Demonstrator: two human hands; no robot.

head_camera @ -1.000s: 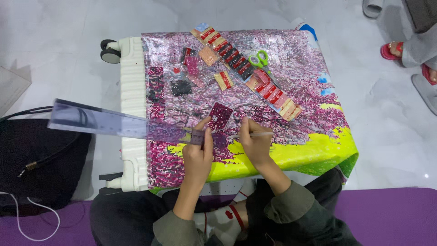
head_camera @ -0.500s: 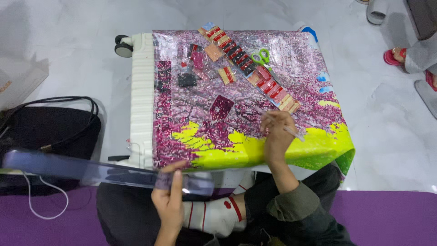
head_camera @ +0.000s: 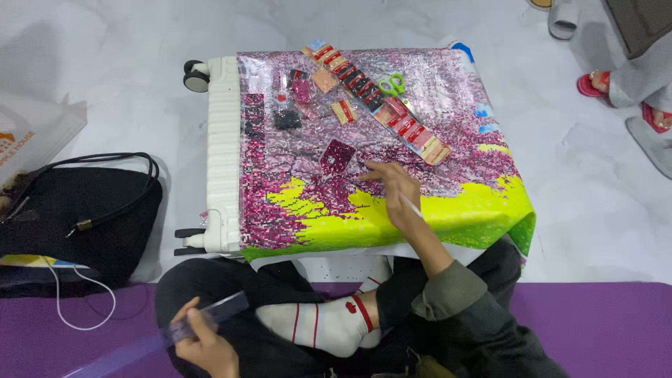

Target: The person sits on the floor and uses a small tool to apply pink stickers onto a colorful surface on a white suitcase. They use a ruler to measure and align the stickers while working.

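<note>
Since the earlier frame, the left hand [head_camera: 203,343] has carried the clear ruler [head_camera: 168,334] down to seven o'clock beside the lap, fingers clenched around it. The right hand [head_camera: 392,187] grips a pen-like applicator [head_camera: 411,206], resting on the bead-mosaic canvas [head_camera: 392,140] near the small dark-pink bead tray [head_camera: 338,156] at centre. Bead placing seems in hand, needing a steady dab.

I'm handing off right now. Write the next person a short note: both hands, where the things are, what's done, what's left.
Left hand holds the clear ruler low beside the lap, off the canvas.
Right hand rests on the canvas gripping a thin pen, just right of the dark red tray.
Strips of packets and green scissors lie near the far edge.
Done: most of the pink and yellow picture looks filled.
Left: cannot tell which cells remain bare.
</note>
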